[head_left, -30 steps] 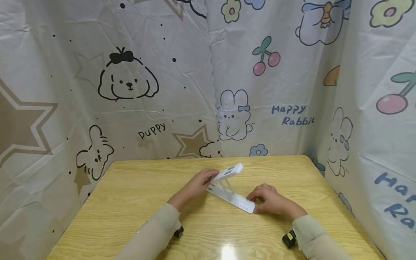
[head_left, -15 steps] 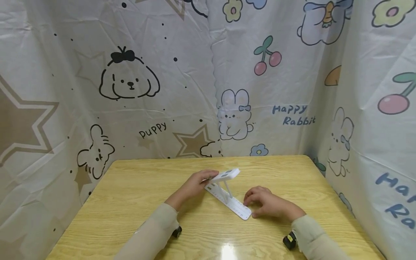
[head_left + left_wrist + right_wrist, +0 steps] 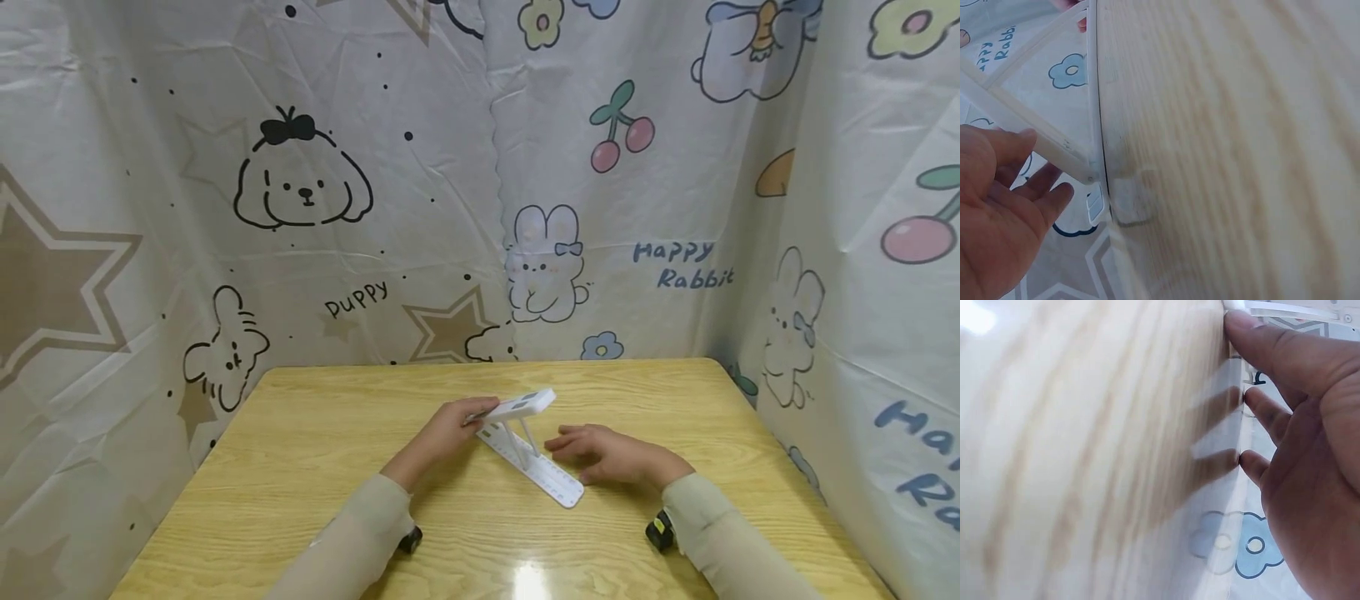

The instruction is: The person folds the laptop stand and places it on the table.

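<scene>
A white folding stand is propped up in a V on the table. Its long slotted base [image 3: 553,482] lies flat, and its upper panel [image 3: 529,405] slants up on thin struts [image 3: 529,440]. My left hand [image 3: 450,429] holds the stand at the hinged end. In the left wrist view, the thumb of that hand [image 3: 997,206] lies against the slanted panel [image 3: 1044,134], with the other fingers behind it. Beside the base's free end is my right hand [image 3: 618,457], palm down, fingers loosely bent, gripping nothing. In the right wrist view, its fingertips [image 3: 1252,395] reach down to the tabletop.
The wooden table [image 3: 322,450] ends at a back edge in front of a printed cloth curtain [image 3: 420,192]. More of that cloth [image 3: 885,333] hangs along the right side. Black wrist cameras [image 3: 660,531] sit below both sleeves.
My right hand has let go of the base's free end and shifted slightly left behind it. The base's free end has swung toward me, and the raised panel is a little lower. My left hand keeps its hold.
</scene>
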### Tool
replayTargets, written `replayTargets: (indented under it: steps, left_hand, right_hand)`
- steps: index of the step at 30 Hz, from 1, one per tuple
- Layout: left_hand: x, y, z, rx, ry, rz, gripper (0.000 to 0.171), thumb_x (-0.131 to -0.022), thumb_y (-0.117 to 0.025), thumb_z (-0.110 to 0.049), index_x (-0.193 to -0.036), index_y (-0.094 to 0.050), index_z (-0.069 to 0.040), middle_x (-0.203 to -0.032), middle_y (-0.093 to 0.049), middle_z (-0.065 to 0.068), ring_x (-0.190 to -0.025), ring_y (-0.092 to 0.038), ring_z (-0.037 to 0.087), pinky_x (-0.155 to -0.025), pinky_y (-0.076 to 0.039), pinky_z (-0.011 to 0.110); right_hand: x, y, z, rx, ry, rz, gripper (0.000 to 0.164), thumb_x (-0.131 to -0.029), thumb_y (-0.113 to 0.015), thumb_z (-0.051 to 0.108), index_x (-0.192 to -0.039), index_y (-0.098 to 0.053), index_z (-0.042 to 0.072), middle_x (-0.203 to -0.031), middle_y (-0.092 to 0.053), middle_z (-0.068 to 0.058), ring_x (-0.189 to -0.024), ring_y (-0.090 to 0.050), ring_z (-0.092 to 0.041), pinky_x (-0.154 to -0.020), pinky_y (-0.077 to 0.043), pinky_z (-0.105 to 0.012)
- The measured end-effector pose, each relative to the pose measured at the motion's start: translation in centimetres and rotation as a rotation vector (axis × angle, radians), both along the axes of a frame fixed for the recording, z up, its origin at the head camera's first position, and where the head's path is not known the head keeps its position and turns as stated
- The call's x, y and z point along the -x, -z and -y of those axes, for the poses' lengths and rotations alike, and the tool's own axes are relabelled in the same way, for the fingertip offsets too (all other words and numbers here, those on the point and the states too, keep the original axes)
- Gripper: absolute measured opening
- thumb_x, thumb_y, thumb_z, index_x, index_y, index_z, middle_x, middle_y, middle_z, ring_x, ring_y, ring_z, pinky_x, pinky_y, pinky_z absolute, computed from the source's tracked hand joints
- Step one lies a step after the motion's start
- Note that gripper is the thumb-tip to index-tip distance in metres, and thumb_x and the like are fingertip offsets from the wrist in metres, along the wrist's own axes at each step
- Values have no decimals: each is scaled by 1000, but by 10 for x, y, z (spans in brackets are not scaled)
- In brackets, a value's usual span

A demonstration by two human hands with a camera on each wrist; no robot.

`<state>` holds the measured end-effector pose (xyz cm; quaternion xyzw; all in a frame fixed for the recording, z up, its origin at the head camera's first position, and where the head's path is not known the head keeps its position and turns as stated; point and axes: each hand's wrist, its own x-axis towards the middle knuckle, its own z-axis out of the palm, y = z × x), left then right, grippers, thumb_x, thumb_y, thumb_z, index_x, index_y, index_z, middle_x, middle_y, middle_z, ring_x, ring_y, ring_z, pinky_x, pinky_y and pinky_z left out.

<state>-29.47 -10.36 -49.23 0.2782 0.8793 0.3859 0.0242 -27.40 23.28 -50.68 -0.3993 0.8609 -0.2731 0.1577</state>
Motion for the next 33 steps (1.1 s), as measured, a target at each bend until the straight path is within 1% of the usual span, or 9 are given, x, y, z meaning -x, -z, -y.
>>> replayTargets:
  steps: [4, 9, 14, 16, 19, 24, 28, 31, 33]
  left_hand:
    - [2, 1, -1, -31, -28, 21, 42, -101, -58, 1, -141, -63, -12, -146, -60, 3, -137, -54, 25, -112, -48, 42]
    - [8, 1, -5, -79, -55, 50, 39, -102, -58, -1, -136, -68, -17, -141, -64, 2, -134, -57, 22, -110, -50, 40]
    - [15, 2, -4, -123, -51, 110, 40, -102, -58, 1, -133, -70, -21, -139, -65, -1, -133, -56, 19, -110, -49, 39]
    - [17, 3, -3, -136, -41, 120, 40, -102, -58, 2, -132, -71, -21, -138, -66, 0, -133, -57, 20, -110, -49, 39]
    - [20, 5, -2, -134, -28, 111, 40, -101, -58, 3, -130, -72, -19, -137, -66, 2, -133, -57, 22, -110, -50, 40]
    - [21, 6, -2, -121, -64, 150, 39, -101, -58, 3, -130, -72, -18, -140, -65, 3, -140, -51, 26, -114, -45, 43]
    - [19, 5, -3, -105, -88, 156, 37, -102, -58, 0, -132, -71, -18, -141, -63, 3, -143, -47, 27, -117, -40, 45]
    - [19, 4, -4, -127, -88, 161, 37, -103, -57, 0, -130, -72, -20, -141, -64, 1, -144, -46, 25, -119, -39, 44]
    - [19, 5, -4, -157, -88, 182, 39, -103, -56, 0, -128, -73, -24, -141, -63, -1, -144, -46, 22, -120, -38, 43]
  right_hand:
    - [2, 0, 2, 12, -25, 19, 51, -88, -74, 12, -138, -65, 14, -156, -50, 1, -154, -24, -40, -123, -8, -68]
    - [0, 0, 3, 21, -57, 15, 52, -89, -75, 17, -140, -64, 18, -155, -51, 2, -154, -22, -42, -122, -4, -69]
    - [-5, 3, 5, 24, -45, 16, 54, -89, -76, 21, -141, -63, 20, -155, -51, 3, -154, -23, -40, -122, -4, -70]
    - [-7, 4, 5, 33, -33, 22, 53, -90, -75, 20, -141, -63, 20, -155, -51, 4, -154, -24, -40, -122, -4, -70]
    - [-8, 4, 6, 36, -17, 31, 51, -90, -75, 18, -140, -64, 19, -154, -52, 5, -154, -24, -39, -123, -2, -69]
    - [-6, 5, 6, 17, 6, 7, 54, -88, -77, 18, -141, -64, 20, -154, -52, 8, -155, -23, -37, -122, 1, -69]
    - [-6, 6, 10, 15, 6, 8, 55, -87, -77, 17, -140, -64, 20, -154, -51, 7, -155, -22, -38, -122, 1, -69]
    - [-7, 6, 14, 18, -1, 0, 54, -86, -78, 18, -139, -65, 17, -154, -52, 5, -154, -24, -37, -123, -1, -68]
    - [-11, 6, 17, 23, 3, -17, 53, -86, -78, 18, -137, -66, 15, -153, -54, 3, -153, -26, -39, -123, -4, -69]
